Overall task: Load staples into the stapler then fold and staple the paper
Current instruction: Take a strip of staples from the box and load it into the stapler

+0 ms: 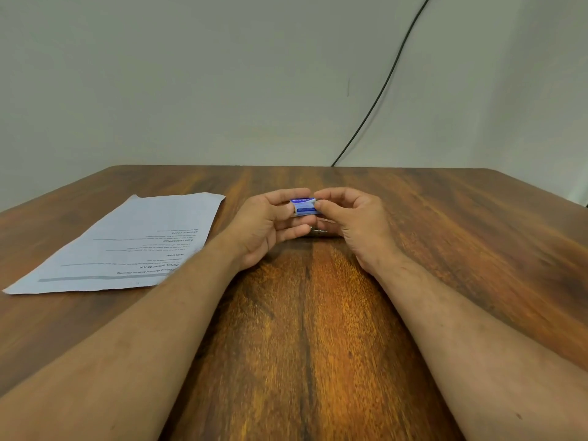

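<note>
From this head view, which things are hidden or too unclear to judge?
- Stapler: only a metal glint shows under the hands; left hand and right hand hide the rest, so open or closed is unknown.
- Blue staple box: fingers cover both ends; whether it is opened, and its contents, cannot be seen.
- Box label: too small and blurred.
- Paper: body text upside down and too small.
- Black cable: cut off by the top edge.

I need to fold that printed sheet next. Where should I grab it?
Take the paper by its near right corner, coming from the right: it lies flat left of both hands, and that edge is closest. Slide a fingertip under; both hands now hold the staple box.
</note>
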